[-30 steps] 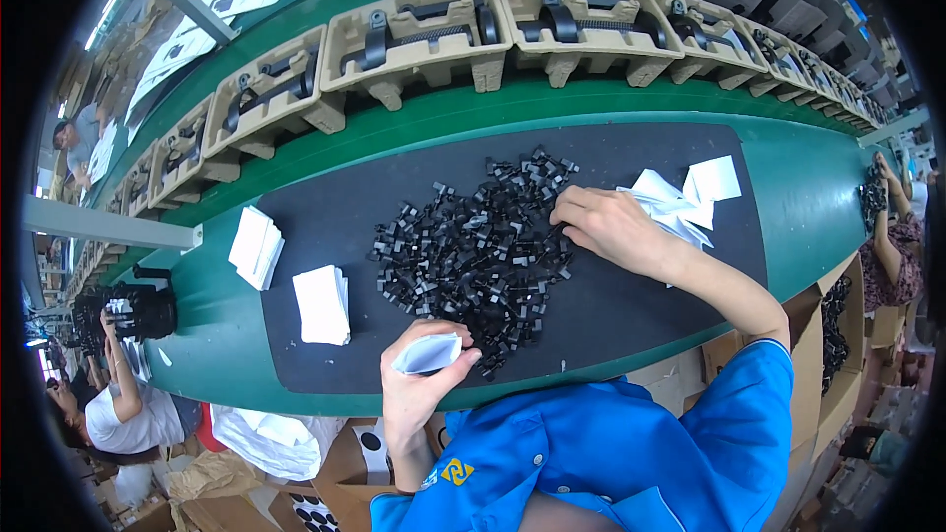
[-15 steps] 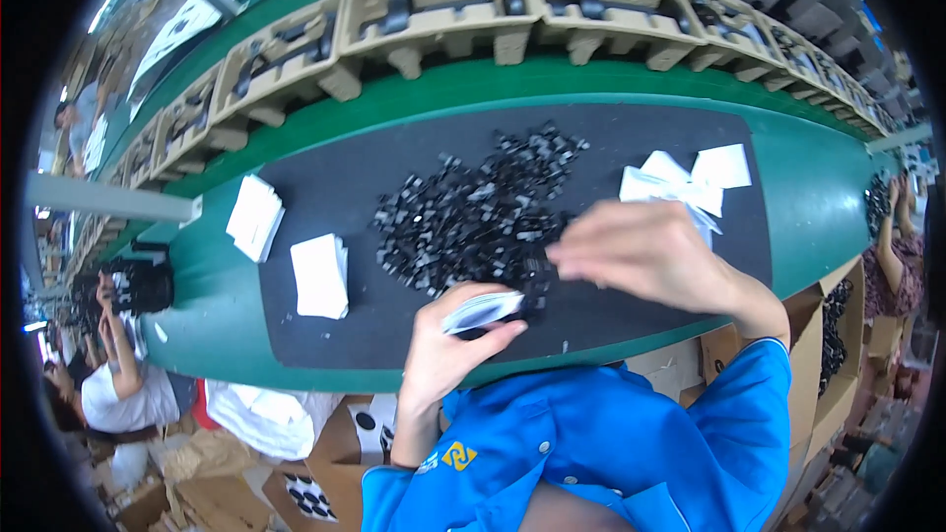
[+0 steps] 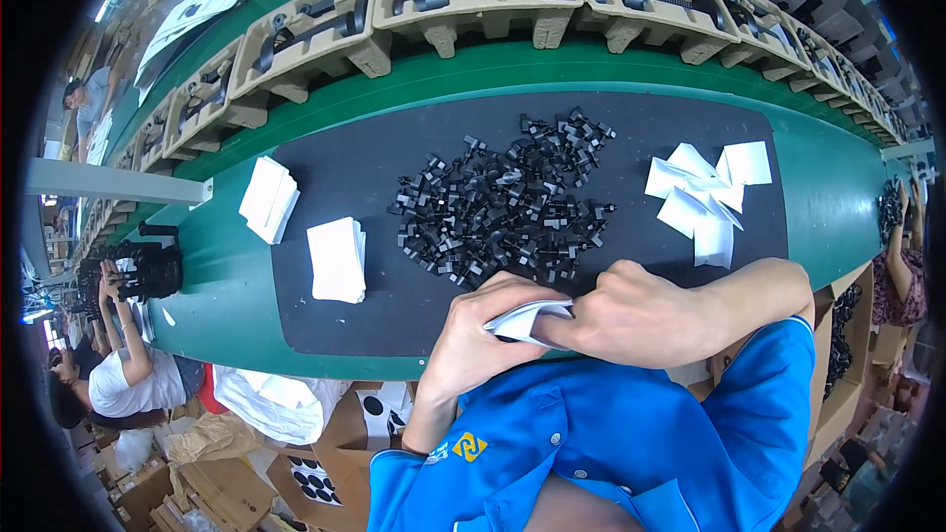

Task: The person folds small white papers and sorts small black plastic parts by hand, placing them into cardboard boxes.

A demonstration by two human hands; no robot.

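Note:
My left hand [image 3: 483, 335] is closed round a white folded paper [image 3: 527, 319], which gapes along its upper edge. Against the paper's right end presses my right hand [image 3: 631, 315], its fingers curled and closed on it. The right fingertips are partly hidden at the paper's opening, so anything small between them cannot be made out. Just beyond both hands lies a heap of small black plastic parts [image 3: 503, 202] on a dark mat [image 3: 374, 148]. To the right of the heap, several white folded papers [image 3: 695, 187] lie loosely overlapped.
Two stacks of white paper, a nearer stack [image 3: 337, 261] and a farther stack [image 3: 269, 199], rest at left. Behind the green table runs a row of moulded pulp trays [image 3: 473, 10] holding black parts. Cardboard boxes [image 3: 838, 374] stand at the right. Another person [image 3: 123, 374] works at far left.
My right hand has come from beside the black heap to the paper in my left hand. Its fingers have closed at the paper, which now gapes wider. The view has shifted slightly.

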